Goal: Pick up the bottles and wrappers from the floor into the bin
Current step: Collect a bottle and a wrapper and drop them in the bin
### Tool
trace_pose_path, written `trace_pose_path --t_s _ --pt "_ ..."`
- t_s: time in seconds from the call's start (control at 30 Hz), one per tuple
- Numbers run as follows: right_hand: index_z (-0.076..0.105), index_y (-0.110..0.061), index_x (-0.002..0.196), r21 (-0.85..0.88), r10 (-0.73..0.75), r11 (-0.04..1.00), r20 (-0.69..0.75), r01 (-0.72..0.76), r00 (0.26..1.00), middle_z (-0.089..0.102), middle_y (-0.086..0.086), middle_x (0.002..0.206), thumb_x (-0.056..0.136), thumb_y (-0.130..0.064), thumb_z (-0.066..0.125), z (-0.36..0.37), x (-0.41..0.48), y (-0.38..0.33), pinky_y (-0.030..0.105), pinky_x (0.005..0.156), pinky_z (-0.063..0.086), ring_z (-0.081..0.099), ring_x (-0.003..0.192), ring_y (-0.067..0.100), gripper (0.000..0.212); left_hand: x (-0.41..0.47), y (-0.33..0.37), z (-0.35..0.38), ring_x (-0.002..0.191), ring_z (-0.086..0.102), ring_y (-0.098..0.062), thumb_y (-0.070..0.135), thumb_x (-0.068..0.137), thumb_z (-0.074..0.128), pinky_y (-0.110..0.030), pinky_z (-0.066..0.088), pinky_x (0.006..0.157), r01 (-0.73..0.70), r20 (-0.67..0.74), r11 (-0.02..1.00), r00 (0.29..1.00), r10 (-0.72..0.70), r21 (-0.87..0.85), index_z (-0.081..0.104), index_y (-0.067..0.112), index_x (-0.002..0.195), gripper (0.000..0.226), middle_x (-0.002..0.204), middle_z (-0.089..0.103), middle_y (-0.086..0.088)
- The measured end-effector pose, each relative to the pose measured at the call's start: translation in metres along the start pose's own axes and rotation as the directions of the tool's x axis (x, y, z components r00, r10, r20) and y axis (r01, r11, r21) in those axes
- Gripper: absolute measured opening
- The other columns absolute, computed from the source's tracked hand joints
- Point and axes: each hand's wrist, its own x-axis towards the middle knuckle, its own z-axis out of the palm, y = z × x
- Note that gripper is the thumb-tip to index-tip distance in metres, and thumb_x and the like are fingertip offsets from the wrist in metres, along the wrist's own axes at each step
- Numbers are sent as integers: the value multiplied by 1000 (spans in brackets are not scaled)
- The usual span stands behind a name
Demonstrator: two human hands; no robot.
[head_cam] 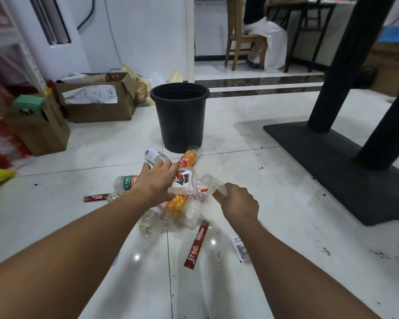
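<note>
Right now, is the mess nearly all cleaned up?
Not nearly. I can't see inside the black bin, so nothing looks done for sure. The left hand grips a clear bottle, and the right hand grips another bottle. Left on the floor: several more bottles, like the orange one, two red wrappers and a white wrapper.

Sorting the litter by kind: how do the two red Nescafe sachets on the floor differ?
The near Nescafe sachet lies almost lengthwise away from the camera, right of the bottle pile; the far Nescafe sachet lies crosswise, left of it and partly beside other scraps. Both are red sticks, flat on the tiles, untouched.
</note>
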Motion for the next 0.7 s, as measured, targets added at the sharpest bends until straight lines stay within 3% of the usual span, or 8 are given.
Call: trace_pose_path --t_s 0.13,0.7 --pt "58 -21 100 -72 -71 995 -36 69 997 64 4 97 82 -2 46 -18 -5 -13 27 65 34 62 89 28 28 -6 -10 -16 122 40 -23 42 77 70 -43 35 101 11 -10 1000 1000 -11 13 34 20 129 67 134 44 -2" --pt "55 -17 109 -174 -202 970 -198 168 959 63 6 102 84 -6 58 -148 38 -79 29 66 36 61 94 27 28 31 -55 -104 122 41 -23 45 74 72 -45 38 98 84 -152 996 985 -83 -2 34 22 130 72 132 45 0"
